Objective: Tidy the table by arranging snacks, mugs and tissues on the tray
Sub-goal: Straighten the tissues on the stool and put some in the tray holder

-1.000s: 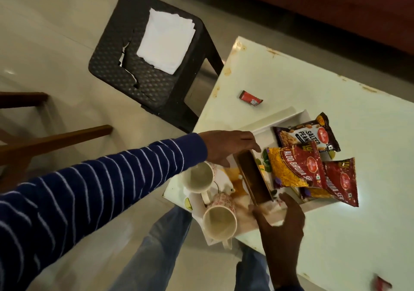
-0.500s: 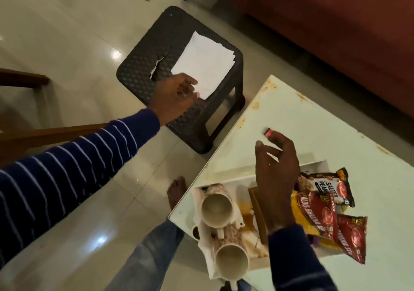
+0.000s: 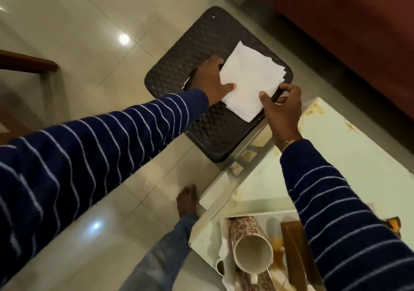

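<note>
A stack of white tissues (image 3: 251, 82) lies on the dark plastic stool (image 3: 179, 71) beside the table. My left hand (image 3: 212, 80) holds the stack's left edge, thumb on top and fingers hidden under it. My right hand (image 3: 280, 105) pinches the stack's near right corner between thumb and fingers. At the bottom, the white tray (image 3: 257, 215) on the table holds a flowered mug (image 3: 251, 246) lying on its side and a brown wooden holder (image 3: 295, 250). A snack packet's corner (image 3: 393, 223) peeks out past my right sleeve.
The pale, stained table (image 3: 347, 156) fills the lower right, its corner close to the stool. A red-brown sofa (image 3: 336, 22) runs along the back right. A wooden chair frame (image 3: 29, 62) stands at the left. My bare foot (image 3: 187, 199) rests on the tiled floor.
Both hands left the tray and reached to the stool. My left hand arrived first, then the right; now both hold the tissue stack.
</note>
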### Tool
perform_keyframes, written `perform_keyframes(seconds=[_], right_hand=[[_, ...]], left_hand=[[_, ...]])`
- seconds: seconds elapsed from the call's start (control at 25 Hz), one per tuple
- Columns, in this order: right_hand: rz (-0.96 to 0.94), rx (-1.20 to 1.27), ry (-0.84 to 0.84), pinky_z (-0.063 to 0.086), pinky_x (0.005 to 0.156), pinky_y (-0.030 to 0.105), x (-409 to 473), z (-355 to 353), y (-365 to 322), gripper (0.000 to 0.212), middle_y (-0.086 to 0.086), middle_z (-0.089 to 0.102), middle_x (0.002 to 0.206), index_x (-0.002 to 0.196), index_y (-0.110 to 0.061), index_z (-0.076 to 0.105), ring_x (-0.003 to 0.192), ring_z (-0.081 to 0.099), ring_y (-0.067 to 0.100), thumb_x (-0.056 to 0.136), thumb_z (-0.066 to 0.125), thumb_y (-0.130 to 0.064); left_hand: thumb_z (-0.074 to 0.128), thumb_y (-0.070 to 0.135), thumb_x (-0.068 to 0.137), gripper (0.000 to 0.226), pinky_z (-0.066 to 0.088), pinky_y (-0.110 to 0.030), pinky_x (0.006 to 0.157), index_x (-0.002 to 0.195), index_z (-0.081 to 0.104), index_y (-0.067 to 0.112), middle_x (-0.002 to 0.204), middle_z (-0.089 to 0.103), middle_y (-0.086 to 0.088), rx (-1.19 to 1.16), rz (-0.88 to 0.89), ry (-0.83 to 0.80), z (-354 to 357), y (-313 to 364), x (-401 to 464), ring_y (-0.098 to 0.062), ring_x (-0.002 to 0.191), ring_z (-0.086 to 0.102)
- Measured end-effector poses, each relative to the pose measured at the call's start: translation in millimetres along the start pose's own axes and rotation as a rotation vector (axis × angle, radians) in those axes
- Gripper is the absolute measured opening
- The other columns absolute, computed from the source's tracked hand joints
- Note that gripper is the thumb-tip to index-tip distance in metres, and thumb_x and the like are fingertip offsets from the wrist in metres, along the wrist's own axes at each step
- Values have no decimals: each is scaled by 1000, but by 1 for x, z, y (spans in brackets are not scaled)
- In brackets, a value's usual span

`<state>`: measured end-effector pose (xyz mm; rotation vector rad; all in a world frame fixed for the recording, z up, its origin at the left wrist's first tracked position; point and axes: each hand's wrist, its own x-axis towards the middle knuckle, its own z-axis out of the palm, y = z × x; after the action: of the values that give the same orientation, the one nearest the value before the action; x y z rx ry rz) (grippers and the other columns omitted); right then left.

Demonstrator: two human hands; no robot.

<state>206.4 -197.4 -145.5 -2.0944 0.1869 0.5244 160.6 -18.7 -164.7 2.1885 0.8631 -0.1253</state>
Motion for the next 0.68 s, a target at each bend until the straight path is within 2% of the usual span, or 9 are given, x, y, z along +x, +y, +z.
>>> perform_keyframes(seconds=[0.08, 0.2, 0.28, 0.36, 0.44, 0.52, 0.68], right_hand=[[20, 22, 3, 59, 88, 38, 1, 3, 2, 58, 7, 55, 125, 127, -22, 42, 107, 60, 21, 82, 79, -26], [193, 176, -23, 61, 73, 31, 1, 4, 1, 61, 7, 60, 114, 126, -26, 37, 98, 64, 20, 82, 79, -18], [344, 321, -57, 61, 72, 31, 2, -1, 3, 55, 4, 63, 113, 122, -24, 42, 99, 66, 19, 83, 79, -11], [434, 433, -141, 61, 78, 34, 1, -5, 8, 37, 4, 69, 116, 115, -17, 56, 102, 69, 22, 85, 76, -8], [456, 466, -222, 60, 85, 36, -5, -8, 16, 29, 4, 73, 116, 116, -14, 66, 106, 69, 24, 88, 72, -8], [440, 521, -248, 59, 83, 36, -13, -15, 21, 30, 4, 74, 115, 119, -12, 67, 109, 69, 25, 90, 69, -8], [375, 645, -293, 60, 81, 38, -24, -45, 25, 31, 3, 72, 119, 121, -15, 67, 111, 68, 26, 91, 66, -9]], left_hand=[[86, 26, 73, 70, 46, -23, 80, 130, 48, 12, 116, 60, -2, -117, -50, -29, -1, 1, 1, -15, 97, 56], [86, 16, 72, 61, 54, -29, 81, 125, 55, 13, 109, 62, 1, -283, -154, -131, -9, 6, 4, -16, 97, 61], [83, 11, 76, 47, 59, -34, 85, 118, 63, 9, 113, 69, -4, -410, -209, -275, -12, 9, 4, -19, 101, 66], [78, 9, 81, 38, 60, -34, 84, 116, 64, 8, 116, 70, -5, -545, -297, -399, -14, 14, -1, -20, 102, 67], [74, 11, 84, 36, 58, -33, 82, 118, 62, 11, 116, 68, -3, -587, -358, -460, -15, 16, -8, -19, 104, 64], [73, 12, 83, 35, 57, -32, 82, 117, 63, 15, 115, 68, 0, -580, -359, -488, -16, 18, -15, -19, 105, 63], [70, 11, 83, 44, 55, -40, 95, 125, 60, 18, 122, 67, -1, -689, -334, -605, -19, 22, -35, -23, 114, 60]])
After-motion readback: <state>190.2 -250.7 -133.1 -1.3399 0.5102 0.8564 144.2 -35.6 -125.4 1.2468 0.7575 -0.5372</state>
